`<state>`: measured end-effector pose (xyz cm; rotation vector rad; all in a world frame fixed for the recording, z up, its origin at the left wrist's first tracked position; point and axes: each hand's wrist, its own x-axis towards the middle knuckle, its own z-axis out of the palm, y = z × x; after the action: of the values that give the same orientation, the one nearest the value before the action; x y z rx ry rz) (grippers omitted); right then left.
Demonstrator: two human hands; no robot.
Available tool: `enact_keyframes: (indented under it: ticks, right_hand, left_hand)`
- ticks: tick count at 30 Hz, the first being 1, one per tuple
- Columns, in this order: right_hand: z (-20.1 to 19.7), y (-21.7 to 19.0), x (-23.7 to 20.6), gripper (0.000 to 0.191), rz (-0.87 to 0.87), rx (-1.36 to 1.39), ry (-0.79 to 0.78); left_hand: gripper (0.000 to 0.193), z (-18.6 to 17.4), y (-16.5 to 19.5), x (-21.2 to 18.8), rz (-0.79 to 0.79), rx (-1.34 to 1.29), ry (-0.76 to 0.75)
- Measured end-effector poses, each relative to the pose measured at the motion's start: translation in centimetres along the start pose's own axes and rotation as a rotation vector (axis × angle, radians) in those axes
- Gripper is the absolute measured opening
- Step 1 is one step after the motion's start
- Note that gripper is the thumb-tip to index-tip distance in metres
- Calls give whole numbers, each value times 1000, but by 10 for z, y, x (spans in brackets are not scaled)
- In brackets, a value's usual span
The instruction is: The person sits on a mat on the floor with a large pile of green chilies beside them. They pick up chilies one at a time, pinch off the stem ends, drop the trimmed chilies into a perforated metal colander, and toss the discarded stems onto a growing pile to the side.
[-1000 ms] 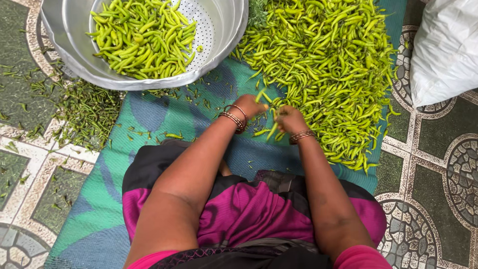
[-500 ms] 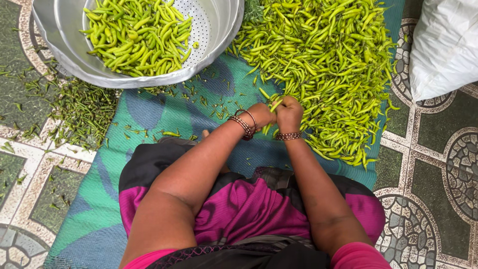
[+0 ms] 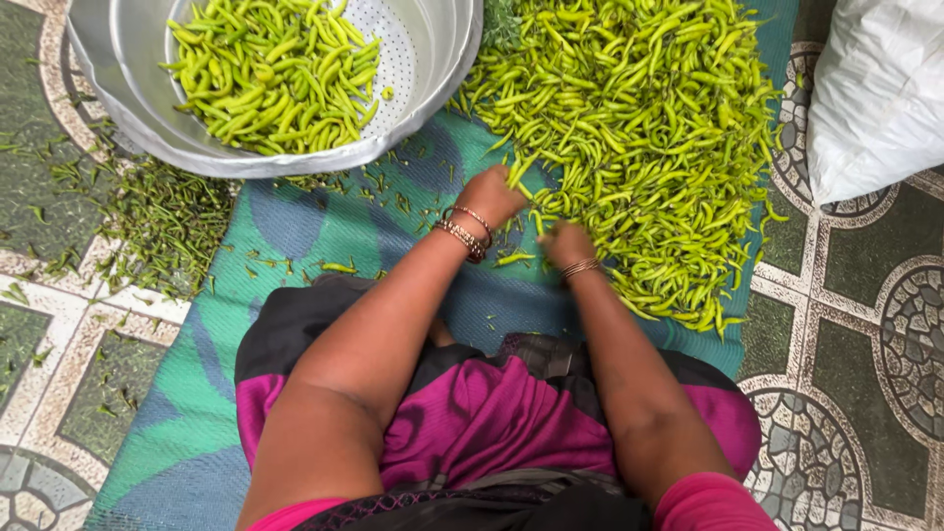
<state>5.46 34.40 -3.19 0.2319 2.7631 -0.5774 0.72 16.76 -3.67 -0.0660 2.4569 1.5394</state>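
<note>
A big heap of green chillies (image 3: 639, 128) lies on a green and blue mat (image 3: 295, 236). My left hand (image 3: 490, 195), with bangles at the wrist, rests at the near left edge of the heap, fingers closed on a few chillies. My right hand (image 3: 564, 243) sits just beside it, fingers curled into the chillies at the heap's near edge. A perforated metal bowl (image 3: 413, 79) at the upper left holds more green chillies (image 3: 270, 74).
Plucked green stems (image 3: 157, 221) litter the tiled floor left of the mat. A white sack (image 3: 880, 88) lies at the upper right. Patterned tiles (image 3: 865, 354) surround the mat. My lap in pink and black cloth (image 3: 482, 423) fills the bottom.
Both hands came together at the heap's edge, then the left hand slid slightly up and left into the chillies while the right stayed low.
</note>
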Motion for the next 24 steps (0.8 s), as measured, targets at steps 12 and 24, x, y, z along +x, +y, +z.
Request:
enact_keyframes:
  ticks: [12, 24]
  right_hand:
    - [4, -6, 8, 29, -283, 318, 137]
    - [1, -23, -19, 10, -558, 506, 209]
  left_hand:
    - [58, 5, -14, 0, -58, 13, -123]
    - [30, -20, -6, 9, -292, -661, 38]
